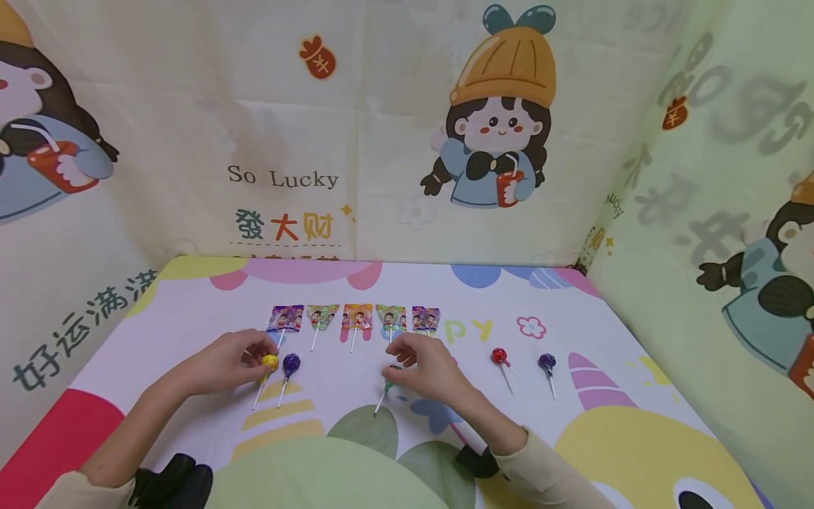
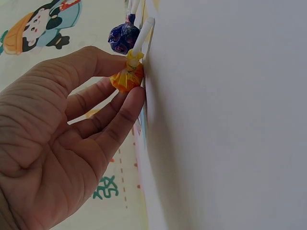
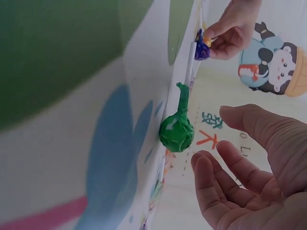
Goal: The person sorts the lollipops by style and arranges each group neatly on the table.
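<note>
My left hand (image 1: 219, 364) pinches the wrapped head of a yellow lollipop (image 1: 270, 362) between thumb and fingers; its white stick slants toward me. In the left wrist view the yellow-orange wrapper (image 2: 127, 79) shows between the fingertips, close to the tabletop. Just right of it lies a purple lollipop (image 1: 291, 365), untouched. My right hand (image 1: 435, 369) hovers beside a green lollipop (image 1: 387, 386) lying on the table. From the right wrist view, thumb and loosely bent fingers stand apart, with a gap between them and the green head (image 3: 176, 134).
A row of flat, wrapped lollipops runs along the back, from a purple packet (image 1: 285, 318) past an orange one (image 1: 357, 317) to another purple one (image 1: 426, 318). Toward the right lie a red lollipop (image 1: 499, 355) and a dark purple lollipop (image 1: 547, 362). Printed cloth walls surround the table (image 1: 210, 311).
</note>
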### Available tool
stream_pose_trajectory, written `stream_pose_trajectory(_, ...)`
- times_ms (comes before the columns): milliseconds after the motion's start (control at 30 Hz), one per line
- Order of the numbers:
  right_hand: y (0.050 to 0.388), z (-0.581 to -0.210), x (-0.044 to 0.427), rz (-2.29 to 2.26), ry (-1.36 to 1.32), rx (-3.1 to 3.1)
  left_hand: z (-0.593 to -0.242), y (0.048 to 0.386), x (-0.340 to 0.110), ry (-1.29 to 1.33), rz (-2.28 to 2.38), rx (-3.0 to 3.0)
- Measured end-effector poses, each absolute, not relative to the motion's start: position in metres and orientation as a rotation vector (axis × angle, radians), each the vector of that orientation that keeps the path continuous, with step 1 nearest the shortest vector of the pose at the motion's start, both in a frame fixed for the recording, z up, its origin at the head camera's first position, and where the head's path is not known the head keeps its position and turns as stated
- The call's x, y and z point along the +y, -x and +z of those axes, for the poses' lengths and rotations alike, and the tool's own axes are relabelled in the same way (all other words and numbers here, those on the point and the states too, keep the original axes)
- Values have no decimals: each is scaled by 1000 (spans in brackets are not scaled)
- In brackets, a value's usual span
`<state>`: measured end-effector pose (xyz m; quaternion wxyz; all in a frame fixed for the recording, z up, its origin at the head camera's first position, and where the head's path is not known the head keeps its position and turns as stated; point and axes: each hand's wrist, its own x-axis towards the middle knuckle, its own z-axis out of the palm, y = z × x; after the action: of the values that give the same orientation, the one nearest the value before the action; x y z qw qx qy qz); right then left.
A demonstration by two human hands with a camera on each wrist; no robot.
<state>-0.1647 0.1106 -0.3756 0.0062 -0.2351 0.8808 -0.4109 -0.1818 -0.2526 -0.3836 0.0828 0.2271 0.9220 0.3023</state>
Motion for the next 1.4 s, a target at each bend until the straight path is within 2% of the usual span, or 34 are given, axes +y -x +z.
stream_pose_trajectory(333, 165, -381, 114, -1147, 678, 2771, -385, 183, -254, -689, 909, 2753)
stream_pose_trajectory(1400, 169, -386, 116, -1084, 757, 2713, -385, 180, -252, -646, 938, 2747)
